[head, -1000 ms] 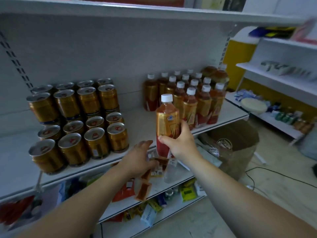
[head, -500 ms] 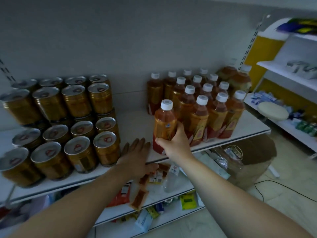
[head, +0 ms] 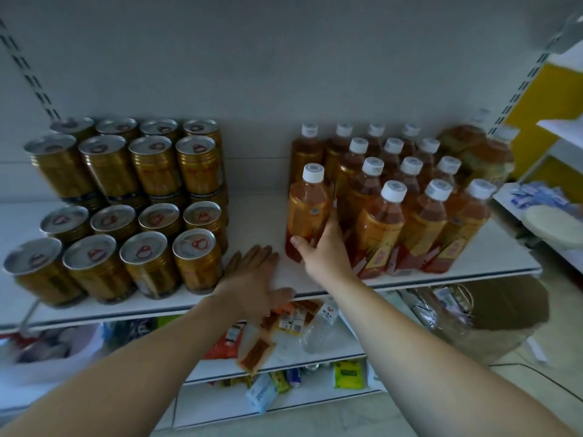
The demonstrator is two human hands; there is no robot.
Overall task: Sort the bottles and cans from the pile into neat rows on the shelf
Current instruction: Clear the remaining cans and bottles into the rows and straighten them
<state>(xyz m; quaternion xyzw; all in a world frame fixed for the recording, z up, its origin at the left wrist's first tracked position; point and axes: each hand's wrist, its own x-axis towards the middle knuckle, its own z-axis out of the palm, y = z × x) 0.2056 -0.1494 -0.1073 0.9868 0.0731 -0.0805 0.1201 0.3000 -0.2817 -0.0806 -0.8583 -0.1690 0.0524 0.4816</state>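
My right hand [head: 325, 250] grips the lower half of an amber tea bottle [head: 307, 209] with a white cap, upright and leaning slightly, at the left edge of the rows of matching bottles [head: 410, 200] on the white shelf [head: 258, 216]. Whether its base touches the shelf I cannot tell. My left hand [head: 255, 279] rests flat on the shelf's front edge with fingers spread, between the bottle and the gold cans [head: 126, 200]. The cans stand in rows at the left, the back ones stacked two high.
Two larger bottles [head: 485, 152] lie at the shelf's far right end. The shelf below holds loose packets [head: 258, 348] and a clear bottle [head: 318, 329]. A brown sack [head: 504, 313] stands on the floor at right. A side shelf [head: 549, 222] holds a white disc.
My right hand has carried the bottle forward and down to the shelf beside the bottle rows. My left hand slid onto the shelf's front edge. The camera has come closer.
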